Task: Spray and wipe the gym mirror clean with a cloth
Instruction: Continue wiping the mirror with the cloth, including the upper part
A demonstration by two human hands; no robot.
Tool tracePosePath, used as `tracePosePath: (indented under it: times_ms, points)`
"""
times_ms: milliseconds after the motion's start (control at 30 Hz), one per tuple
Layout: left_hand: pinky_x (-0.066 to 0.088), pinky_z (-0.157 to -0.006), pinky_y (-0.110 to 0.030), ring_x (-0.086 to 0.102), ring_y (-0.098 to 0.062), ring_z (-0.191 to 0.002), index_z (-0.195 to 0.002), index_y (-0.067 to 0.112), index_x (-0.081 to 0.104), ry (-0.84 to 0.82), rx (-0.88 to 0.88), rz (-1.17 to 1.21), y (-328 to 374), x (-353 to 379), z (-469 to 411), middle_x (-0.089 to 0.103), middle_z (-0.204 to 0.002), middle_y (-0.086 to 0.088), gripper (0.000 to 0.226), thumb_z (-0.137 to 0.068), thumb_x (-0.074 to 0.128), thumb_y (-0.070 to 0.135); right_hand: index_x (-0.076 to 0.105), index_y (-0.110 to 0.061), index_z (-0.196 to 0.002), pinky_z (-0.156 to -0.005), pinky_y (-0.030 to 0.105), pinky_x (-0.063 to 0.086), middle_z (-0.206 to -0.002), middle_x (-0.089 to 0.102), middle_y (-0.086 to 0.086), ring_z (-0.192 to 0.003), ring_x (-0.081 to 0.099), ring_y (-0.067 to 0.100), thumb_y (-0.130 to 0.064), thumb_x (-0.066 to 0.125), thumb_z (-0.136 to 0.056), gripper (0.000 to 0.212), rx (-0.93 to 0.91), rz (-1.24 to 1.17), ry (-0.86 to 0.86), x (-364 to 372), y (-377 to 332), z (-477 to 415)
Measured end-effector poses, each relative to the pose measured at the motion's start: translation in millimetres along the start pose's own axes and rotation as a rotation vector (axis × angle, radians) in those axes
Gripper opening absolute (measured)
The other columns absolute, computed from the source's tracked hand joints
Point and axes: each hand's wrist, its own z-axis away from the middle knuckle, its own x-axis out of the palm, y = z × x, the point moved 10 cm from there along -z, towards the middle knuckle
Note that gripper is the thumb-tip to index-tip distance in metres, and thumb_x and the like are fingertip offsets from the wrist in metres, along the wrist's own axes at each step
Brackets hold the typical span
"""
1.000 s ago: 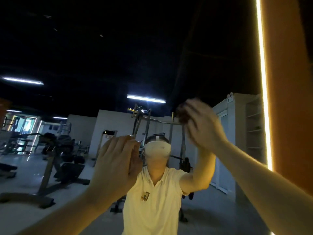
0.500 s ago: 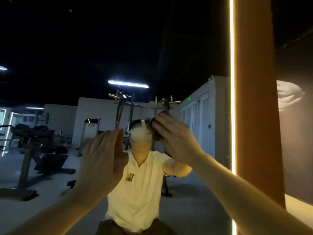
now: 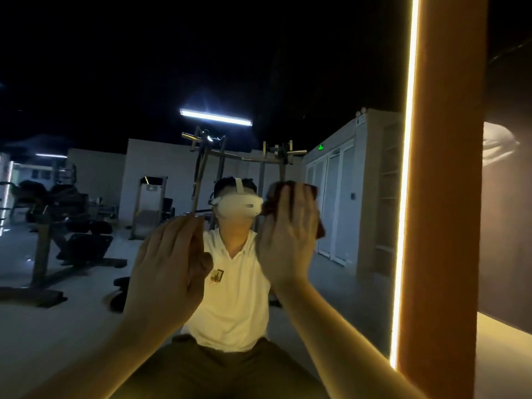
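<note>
The gym mirror (image 3: 345,197) fills most of the view and shows my own reflection in a white shirt. My right hand (image 3: 285,237) presses a dark reddish-brown cloth (image 3: 312,191) flat against the glass with its fingers straight, just right of my reflected head. The cloth shows above and to the right of the fingers. My left hand (image 3: 169,263) rests on the mirror lower left of it, fingers straight and together, holding nothing. No spray bottle is in view.
A glowing light strip (image 3: 406,197) runs down the mirror's right edge beside an orange panel (image 3: 449,197). A dark wall (image 3: 506,240) lies to the right. Reflected in the glass are weight machines (image 3: 66,226), a rack (image 3: 239,159), a ceiling lamp and white lockers.
My right hand has slid the cloth down and left across the glass, and its fingers have flattened. The left hand has stayed on the mirror. My view has swung right.
</note>
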Motion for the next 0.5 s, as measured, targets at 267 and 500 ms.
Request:
tracePosePath:
  times_ms: [267, 500]
  points:
    - [0.046, -0.106, -0.058, 0.05, -0.042, -0.133, -0.145, 0.0, 0.048, 0.034, -0.113, 0.038, -34.5, -22.8, 42.3, 0.052, -0.146, -0.024, 0.064, -0.11, 0.027, 0.049, 0.045, -0.011, -0.154, -0.129, 0.049, 0.011, -0.165, 0.034, 0.014, -0.156, 0.02, 0.033, -0.019, 0.051, -0.103, 0.052, -0.976, 0.136, -0.414, 58.3, -101.2, 104.2]
    - [0.025, -0.125, -0.055, 0.03, -0.035, -0.154, -0.158, 0.006, 0.035, -0.084, -0.008, -0.034, 5.5, 32.3, 60.7, 0.034, -0.165, -0.017, 0.074, -0.094, 0.063, 0.029, 0.049, -0.006, -0.15, -0.118, 0.056, 0.038, -0.158, 0.044, 0.017, -0.147, 0.04, 0.038, -0.005, 0.064, -0.1, 0.052, -0.1, 0.231, -0.104, -70.2, 161.6, 29.7]
